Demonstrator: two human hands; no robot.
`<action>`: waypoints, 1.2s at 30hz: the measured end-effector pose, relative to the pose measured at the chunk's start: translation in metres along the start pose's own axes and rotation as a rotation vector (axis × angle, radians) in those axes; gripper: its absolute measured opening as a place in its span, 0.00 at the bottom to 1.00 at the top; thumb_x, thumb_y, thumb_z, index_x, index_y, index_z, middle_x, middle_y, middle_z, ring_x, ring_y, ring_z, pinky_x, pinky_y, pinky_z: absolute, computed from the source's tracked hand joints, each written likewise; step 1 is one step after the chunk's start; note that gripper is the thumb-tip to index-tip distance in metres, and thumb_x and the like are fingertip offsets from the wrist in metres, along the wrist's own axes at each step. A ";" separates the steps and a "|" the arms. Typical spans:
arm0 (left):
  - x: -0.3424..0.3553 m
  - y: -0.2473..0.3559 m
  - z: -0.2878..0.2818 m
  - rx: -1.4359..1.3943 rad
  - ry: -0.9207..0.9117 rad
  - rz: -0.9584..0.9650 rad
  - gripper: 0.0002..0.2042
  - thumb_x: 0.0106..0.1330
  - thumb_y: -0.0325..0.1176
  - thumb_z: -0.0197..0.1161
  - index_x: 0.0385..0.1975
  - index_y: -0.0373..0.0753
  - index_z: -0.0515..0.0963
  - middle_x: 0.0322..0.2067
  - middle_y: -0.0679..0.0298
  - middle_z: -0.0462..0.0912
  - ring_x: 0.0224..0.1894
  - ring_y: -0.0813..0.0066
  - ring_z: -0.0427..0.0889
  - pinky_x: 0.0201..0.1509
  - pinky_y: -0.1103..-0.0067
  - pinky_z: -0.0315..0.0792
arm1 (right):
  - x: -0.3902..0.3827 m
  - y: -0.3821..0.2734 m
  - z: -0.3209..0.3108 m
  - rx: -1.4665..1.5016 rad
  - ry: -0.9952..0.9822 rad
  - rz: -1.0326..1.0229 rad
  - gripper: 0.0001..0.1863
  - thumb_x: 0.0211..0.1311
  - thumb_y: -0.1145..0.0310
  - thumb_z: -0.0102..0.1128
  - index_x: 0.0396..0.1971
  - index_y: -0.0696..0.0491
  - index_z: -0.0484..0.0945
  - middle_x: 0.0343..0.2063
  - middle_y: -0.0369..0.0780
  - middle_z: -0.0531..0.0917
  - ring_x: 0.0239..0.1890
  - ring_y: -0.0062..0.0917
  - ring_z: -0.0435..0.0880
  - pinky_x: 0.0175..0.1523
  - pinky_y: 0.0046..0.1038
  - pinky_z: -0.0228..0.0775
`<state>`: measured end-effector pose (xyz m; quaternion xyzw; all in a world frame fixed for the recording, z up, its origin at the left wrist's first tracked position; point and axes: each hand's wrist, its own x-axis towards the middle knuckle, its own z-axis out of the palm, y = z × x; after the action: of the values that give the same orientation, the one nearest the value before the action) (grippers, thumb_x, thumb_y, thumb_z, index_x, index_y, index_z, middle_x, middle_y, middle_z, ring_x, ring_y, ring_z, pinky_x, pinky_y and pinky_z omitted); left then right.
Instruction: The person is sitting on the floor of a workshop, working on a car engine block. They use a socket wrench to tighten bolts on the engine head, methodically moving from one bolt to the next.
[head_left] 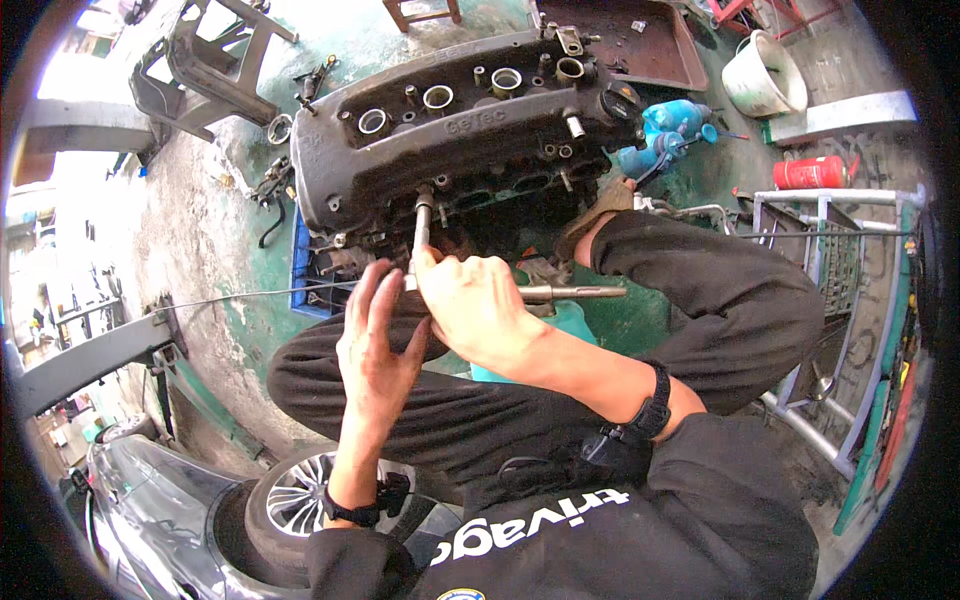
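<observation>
A dark engine with round metal-lined holes and several bolts along its top cover lies on the floor in front of me. My right hand is closed around a socket wrench, whose silver extension reaches up to the cover's near edge. A straight metal bar sticks out to the right from beneath this hand; its join to the extension is hidden. Just left of it, my left hand has its fingers stretched out, close to the wrench. Whether the left fingers touch the wrench is hard to tell.
Nearby are a blue crate of parts, blue bottles, a brown tray, a white bucket, a red extinguisher and a metal rack. Left are a stool and a grey car. My bent legs flank the work.
</observation>
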<state>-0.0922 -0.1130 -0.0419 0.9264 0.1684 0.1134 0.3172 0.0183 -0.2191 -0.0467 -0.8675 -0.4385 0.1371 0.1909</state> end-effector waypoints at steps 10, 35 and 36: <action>0.030 -0.005 -0.001 0.016 -0.072 0.402 0.27 0.41 0.21 0.70 0.48 0.30 0.74 0.48 0.49 0.79 0.51 0.54 0.79 0.55 0.69 0.73 | -0.002 -0.012 0.004 -0.103 0.035 0.158 0.17 0.56 0.69 0.54 0.45 0.61 0.71 0.41 0.45 0.77 0.46 0.31 0.77 0.44 0.27 0.75; 0.031 0.009 0.028 -0.192 0.430 -0.289 0.15 0.55 0.32 0.72 0.36 0.32 0.74 0.29 0.64 0.80 0.30 0.78 0.76 0.38 0.80 0.73 | 0.005 -0.018 0.006 0.917 0.382 0.377 0.34 0.59 0.52 0.60 0.55 0.61 0.61 0.52 0.55 0.66 0.53 0.51 0.70 0.53 0.45 0.67; 0.026 0.009 0.031 -0.208 0.463 -0.375 0.13 0.57 0.30 0.70 0.35 0.32 0.73 0.28 0.66 0.78 0.31 0.79 0.74 0.38 0.81 0.71 | 0.007 -0.017 0.007 0.804 0.458 0.368 0.30 0.59 0.54 0.60 0.53 0.60 0.64 0.55 0.54 0.63 0.56 0.49 0.68 0.54 0.47 0.67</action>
<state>-0.0564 -0.1270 -0.0572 0.7915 0.3914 0.2773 0.3789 0.0076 -0.2023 -0.0452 -0.7960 -0.1373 0.1329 0.5744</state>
